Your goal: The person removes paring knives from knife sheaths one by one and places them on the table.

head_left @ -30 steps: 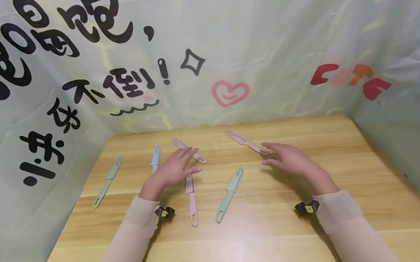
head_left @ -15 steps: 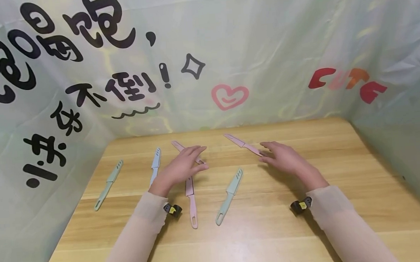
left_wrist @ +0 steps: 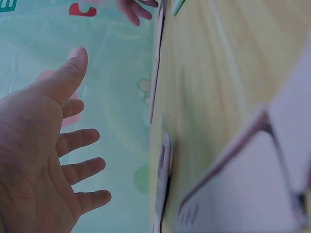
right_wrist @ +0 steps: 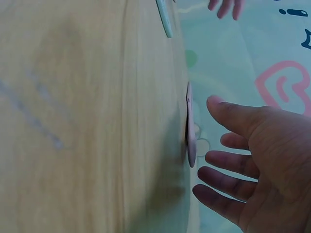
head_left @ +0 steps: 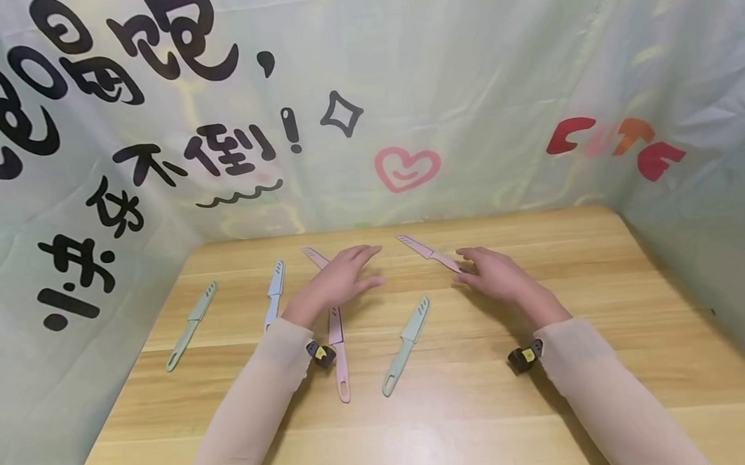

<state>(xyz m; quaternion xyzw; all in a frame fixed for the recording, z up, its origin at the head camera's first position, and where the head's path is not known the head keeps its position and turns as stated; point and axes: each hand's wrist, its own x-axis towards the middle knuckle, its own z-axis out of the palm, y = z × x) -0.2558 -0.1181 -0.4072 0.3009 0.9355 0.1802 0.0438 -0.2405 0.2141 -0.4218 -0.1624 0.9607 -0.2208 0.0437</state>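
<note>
1. One blue knife [head_left: 274,294].
2. Two green knives: the first green knife [head_left: 192,326] left of the blue knife, the second green knife [head_left: 406,343] right of it.
3. Three pink knives, all right of the blue knife: the back pink knife [head_left: 315,257], the front pink knife [head_left: 337,338], and, farthest off, the outer pink knife [head_left: 429,253].
4. One table [head_left: 484,423], under the blue knife.
</note>
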